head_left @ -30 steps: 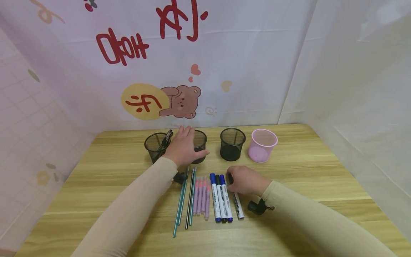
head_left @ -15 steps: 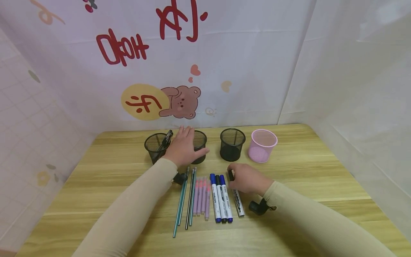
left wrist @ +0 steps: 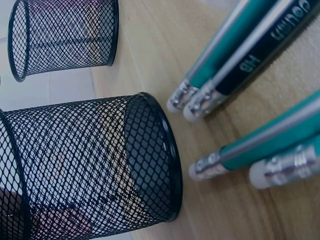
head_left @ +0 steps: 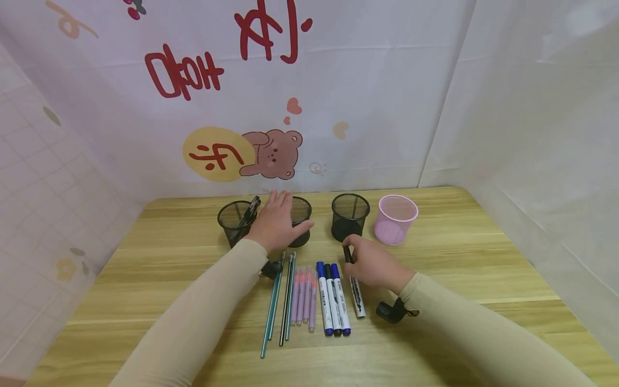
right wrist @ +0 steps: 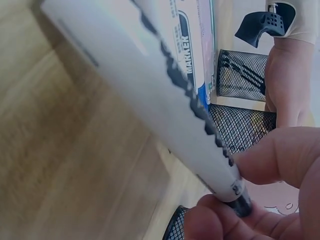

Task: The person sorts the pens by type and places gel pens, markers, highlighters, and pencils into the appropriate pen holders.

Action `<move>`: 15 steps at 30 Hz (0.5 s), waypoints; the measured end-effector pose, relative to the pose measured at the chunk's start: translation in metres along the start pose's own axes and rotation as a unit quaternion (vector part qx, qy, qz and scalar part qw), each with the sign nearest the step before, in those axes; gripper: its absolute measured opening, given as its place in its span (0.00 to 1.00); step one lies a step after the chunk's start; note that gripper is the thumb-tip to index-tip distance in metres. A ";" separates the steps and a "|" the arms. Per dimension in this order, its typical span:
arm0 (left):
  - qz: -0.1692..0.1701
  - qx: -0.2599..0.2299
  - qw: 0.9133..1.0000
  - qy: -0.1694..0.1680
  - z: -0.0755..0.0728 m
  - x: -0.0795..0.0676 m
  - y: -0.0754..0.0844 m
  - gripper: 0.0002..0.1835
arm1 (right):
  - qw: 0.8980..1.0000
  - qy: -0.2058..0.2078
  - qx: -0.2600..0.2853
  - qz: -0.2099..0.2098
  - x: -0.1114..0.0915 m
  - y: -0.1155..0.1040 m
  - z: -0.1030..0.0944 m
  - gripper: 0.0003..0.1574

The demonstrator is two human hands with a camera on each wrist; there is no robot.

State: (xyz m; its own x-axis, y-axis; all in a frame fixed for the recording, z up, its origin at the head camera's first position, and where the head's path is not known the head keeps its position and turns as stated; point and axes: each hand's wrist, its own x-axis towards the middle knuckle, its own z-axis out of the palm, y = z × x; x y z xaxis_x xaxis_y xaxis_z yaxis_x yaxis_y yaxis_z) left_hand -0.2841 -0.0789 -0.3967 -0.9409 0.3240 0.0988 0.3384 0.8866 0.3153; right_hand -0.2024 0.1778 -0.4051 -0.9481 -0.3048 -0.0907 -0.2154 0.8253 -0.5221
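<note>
My right hand (head_left: pixel 374 263) pinches a whiteboard marker (head_left: pixel 356 294) near its black cap, between thumb and fingers. Large in the right wrist view, its white barrel (right wrist: pixel 150 100) slants away from the fingertips and seems lifted off the table. My left hand (head_left: pixel 274 221) lies over the near left side of the second black mesh pen cup (head_left: pixel 302 215), fingers fairly straight and thumb spread to the right. Whether it presses on the rim is unclear. Just left of it, another black mesh cup (head_left: pixel 231 217) holds black pens (head_left: pixel 249 209).
Between my arms lie teal and dark pencils (head_left: pixel 274 301), pink-purple highlighters (head_left: pixel 302 295) and three whiteboard markers (head_left: pixel 332 301), side by side. Behind them stand a third black mesh cup (head_left: pixel 349 217) and a pink mesh cup (head_left: pixel 395 220). A white printed curtain (head_left: pixel 367 107) hangs behind the table.
My right hand has moved slightly away from me, toward the cups, and the marker it pinches has moved with it. The left hand has stayed in place.
</note>
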 end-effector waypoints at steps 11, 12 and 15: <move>0.001 0.005 1.000 -0.002 0.000 0.000 -0.001 0.57 | 0.996 0.056 0.059 -0.026 0.001 -0.002 -0.007 0.31; 0.001 0.005 1.000 -0.002 0.001 0.000 -0.001 0.58 | 0.995 0.064 0.064 -0.029 0.001 -0.003 -0.008 0.31; 0.000 0.005 1.000 -0.003 0.001 0.001 -0.001 0.58 | 0.993 0.088 0.075 -0.037 0.000 -0.004 -0.010 0.31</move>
State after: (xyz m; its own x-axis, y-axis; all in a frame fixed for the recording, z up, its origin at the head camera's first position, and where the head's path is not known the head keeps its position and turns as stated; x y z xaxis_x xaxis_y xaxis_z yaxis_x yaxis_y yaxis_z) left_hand -0.2852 -0.0798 -0.3977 -0.9410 0.3253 0.0928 0.3378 0.8900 0.3061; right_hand -0.2036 0.1793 -0.3945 -0.9599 -0.2637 0.0948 -0.2611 0.7191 -0.6440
